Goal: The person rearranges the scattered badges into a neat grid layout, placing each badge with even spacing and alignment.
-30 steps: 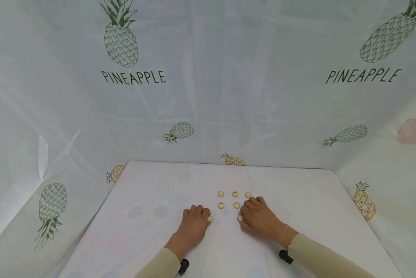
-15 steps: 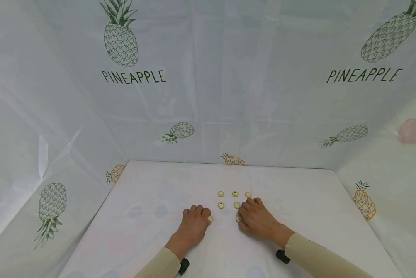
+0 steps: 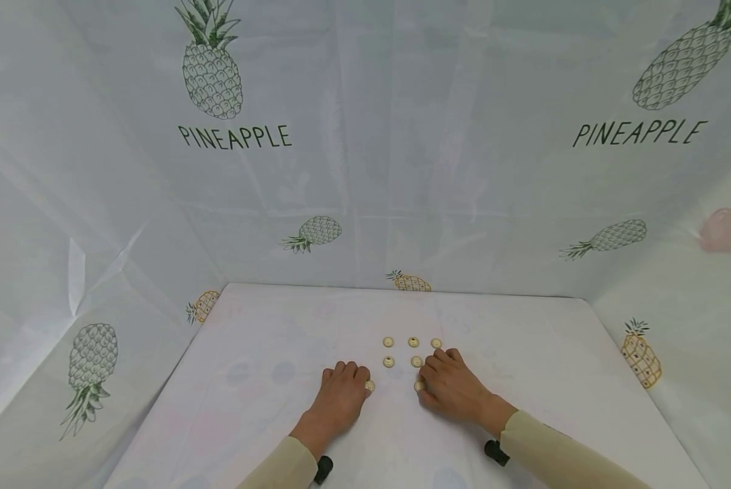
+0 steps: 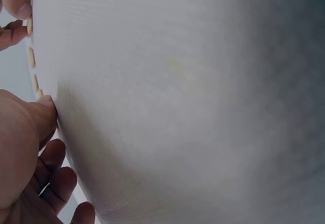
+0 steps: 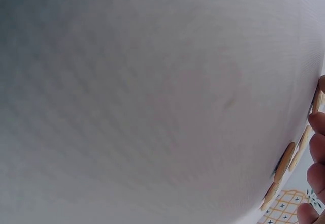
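Observation:
In the head view my left hand (image 3: 341,394) rests low on the table with fingers curled, pinching a small round wooden disc (image 3: 370,386) at its thumb side. My right hand (image 3: 453,386) grips another pale wooden disc (image 3: 419,386) between thumb and fingers. Beyond them lie two rows of like discs. The far row has three, one of them a disc (image 3: 436,343) just past my right knuckles. The nearer row has two, including a disc (image 3: 417,362) beside my right fingers. In the left wrist view my left thumb (image 4: 43,115) presses down at the white surface.
A white cloth with faint coloured spots covers the table (image 3: 267,407). Pineapple-printed sheets (image 3: 365,170) rise behind and on both sides. Black wrist cameras (image 3: 496,452) hang under both sleeves, close to the tabletop.
My right hand has shifted slightly left with its disc, then stayed put over the last half second. The left hand and the rows of discs have not visibly moved.

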Available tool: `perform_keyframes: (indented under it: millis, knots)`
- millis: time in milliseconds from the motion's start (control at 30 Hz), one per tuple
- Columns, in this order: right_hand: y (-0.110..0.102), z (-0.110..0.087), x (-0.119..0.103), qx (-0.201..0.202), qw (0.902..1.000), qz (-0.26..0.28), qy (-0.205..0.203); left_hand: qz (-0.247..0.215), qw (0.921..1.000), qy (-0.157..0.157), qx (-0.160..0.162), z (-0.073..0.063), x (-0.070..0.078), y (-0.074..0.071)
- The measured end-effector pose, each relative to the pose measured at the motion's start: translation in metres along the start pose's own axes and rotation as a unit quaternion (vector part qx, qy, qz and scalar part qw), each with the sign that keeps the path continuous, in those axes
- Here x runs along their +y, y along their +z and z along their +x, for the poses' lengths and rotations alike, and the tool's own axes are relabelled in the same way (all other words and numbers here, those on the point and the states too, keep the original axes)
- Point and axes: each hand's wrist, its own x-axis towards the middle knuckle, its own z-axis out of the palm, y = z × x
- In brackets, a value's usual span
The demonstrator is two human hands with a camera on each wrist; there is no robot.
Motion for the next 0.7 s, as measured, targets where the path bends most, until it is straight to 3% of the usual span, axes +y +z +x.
perform_keyframes:
  millis: [700]
  knots:
    - [-0.0011,-0.0006,0.0004,0.043,0.9986,-0.014,-0.027,0.034,0.9993,0.009,0.013,-0.0007,0.0029,-0.0035]
